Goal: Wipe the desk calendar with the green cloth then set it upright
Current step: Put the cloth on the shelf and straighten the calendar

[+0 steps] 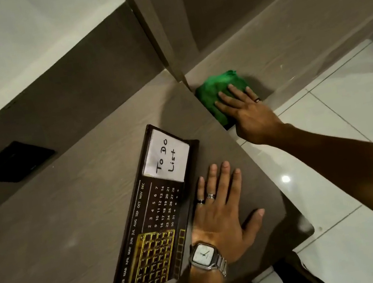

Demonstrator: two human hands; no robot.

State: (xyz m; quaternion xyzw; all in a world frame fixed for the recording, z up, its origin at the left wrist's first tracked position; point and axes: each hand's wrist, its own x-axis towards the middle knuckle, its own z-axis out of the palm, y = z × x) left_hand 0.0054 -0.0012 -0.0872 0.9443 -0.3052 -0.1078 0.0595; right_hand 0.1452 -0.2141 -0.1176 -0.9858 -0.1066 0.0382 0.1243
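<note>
The dark brown desk calendar (153, 212) lies flat on the grey desk (55, 239), face up, with a white "To Do List" panel, month names, dates and a gold keyboard picture. My left hand (221, 215), wearing a watch and rings, rests flat on the desk with spread fingers, touching the calendar's right edge. The crumpled green cloth (216, 91) sits on a lower ledge beyond the desk's far right corner. My right hand (245, 111) lies on top of the cloth, fingers extended over it.
A black rectangular socket plate (12, 162) is set in the grey back panel at left. A vertical grey partition (161, 33) rises behind the cloth. Glossy white floor tiles (354, 136) lie to the right, past the desk edge.
</note>
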